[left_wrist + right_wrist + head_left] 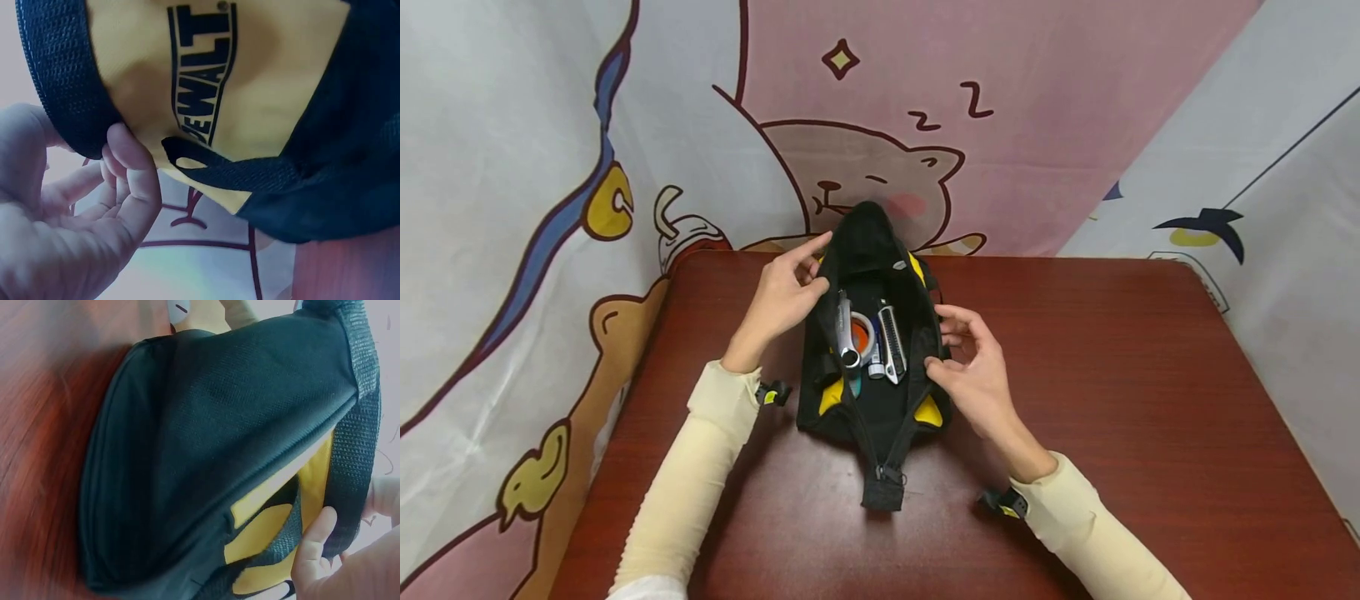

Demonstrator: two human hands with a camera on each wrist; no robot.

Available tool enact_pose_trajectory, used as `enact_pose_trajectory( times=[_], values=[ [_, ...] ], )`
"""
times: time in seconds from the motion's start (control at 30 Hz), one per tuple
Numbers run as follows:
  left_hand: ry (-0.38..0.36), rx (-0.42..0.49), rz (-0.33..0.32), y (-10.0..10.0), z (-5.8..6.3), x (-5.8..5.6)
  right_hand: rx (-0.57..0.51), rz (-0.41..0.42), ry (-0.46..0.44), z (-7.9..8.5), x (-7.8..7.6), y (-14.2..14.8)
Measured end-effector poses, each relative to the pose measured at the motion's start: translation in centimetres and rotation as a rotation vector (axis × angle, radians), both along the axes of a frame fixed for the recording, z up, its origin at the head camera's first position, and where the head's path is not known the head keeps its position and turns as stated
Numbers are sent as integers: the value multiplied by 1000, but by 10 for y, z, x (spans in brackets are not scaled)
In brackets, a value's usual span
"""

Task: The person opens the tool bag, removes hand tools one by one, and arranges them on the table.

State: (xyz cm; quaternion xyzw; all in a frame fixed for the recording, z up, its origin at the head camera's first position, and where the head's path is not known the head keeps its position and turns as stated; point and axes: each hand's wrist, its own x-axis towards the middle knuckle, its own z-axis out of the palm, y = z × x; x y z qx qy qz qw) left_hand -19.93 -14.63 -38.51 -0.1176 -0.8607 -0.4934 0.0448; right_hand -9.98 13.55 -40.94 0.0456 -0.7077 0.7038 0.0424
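A black and yellow tool bag (862, 233) stands on the table with its zipped mouth spread wide. My left hand (781, 292) pinches the rim on the left side; in the left wrist view, thumb and finger meet at the black webbing (65, 75) beside a yellow DEWALT panel (269, 69). On the opposite side my right hand (973, 367) grips the other rim, its thumb (317, 537) against the webbing. Inside lie a roll of tape (870, 327), a silver tool (844, 329), a small cylinder with a pale end (876, 368) and a utility knife (891, 342).
The reddish-brown table (1112, 375) extends to both sides of the bag. A cartoon-printed cloth (1022, 108) hangs behind the table. The bag's zip end (882, 493) points towards me, and a small strap loop (212, 170) sticks out from its side.
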Motion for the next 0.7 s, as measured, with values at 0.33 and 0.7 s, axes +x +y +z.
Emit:
enact_pose_trajectory(
  times=[0.33,0.7],
  values=[
    [9,-65,16,-30,10,7,16,-31,-4,3,5,25],
    [-9,-83,102,-51,14,19,10,-63,-29,2,10,45]
  ],
)
